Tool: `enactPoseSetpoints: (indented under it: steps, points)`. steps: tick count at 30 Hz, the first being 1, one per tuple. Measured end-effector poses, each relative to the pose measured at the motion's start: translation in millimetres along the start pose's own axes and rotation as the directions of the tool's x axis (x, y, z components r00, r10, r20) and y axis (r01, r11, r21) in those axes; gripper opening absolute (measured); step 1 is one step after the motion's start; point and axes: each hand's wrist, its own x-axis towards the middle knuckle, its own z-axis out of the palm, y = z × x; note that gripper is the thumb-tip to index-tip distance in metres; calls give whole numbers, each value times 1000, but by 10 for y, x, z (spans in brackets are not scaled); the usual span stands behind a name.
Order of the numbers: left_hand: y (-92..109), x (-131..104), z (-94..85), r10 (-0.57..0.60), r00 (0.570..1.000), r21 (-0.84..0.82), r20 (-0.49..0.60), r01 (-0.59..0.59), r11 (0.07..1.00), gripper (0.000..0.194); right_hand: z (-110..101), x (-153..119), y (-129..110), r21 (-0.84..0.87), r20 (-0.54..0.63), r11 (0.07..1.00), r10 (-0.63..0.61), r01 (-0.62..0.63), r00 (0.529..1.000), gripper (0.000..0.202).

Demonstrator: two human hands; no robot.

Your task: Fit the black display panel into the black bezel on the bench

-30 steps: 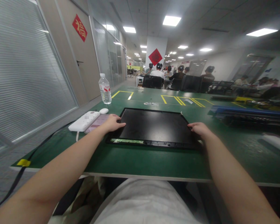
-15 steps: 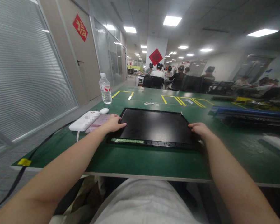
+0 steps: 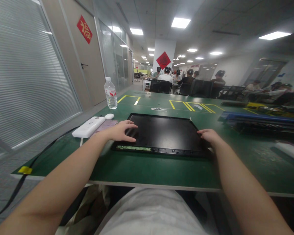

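Note:
A flat black display panel point(image 3: 164, 133) in a dark frame lies on the green table. Along its near edge runs a green circuit strip point(image 3: 133, 148). My left hand point(image 3: 122, 131) is over the panel's left side, thumb and fingers spread apart; whether it presses on the surface I cannot tell. At the right edge, my right hand point(image 3: 210, 136) grips the frame between thumb and fingers, some of which are hidden beneath it.
Left of the panel are a white power bank point(image 3: 88, 127), a phone point(image 3: 107, 125) and a small white oval object point(image 3: 109, 116). A water bottle point(image 3: 110, 93) stands behind them. Blue-edged dark parts point(image 3: 264, 121) lie at right. Several people sit at tables beyond.
My left hand has shifted right from the panel's left edge onto its surface, and its fingers have spread. My right hand and the panel stay in place.

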Motion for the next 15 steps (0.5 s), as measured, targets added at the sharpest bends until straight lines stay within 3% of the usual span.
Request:
enactPoseSetpoints:
  steps: [6,15]
  points:
    - [89,-25,-2,173,978,60,117,-181,982,69,5,-75,-31,-4,1,1000,-12,12,1000,50]
    - [133,5,7,292,954,38,74,-295,955,61,-6,-103,-44,4,5,1000,3,-3,1000,54]
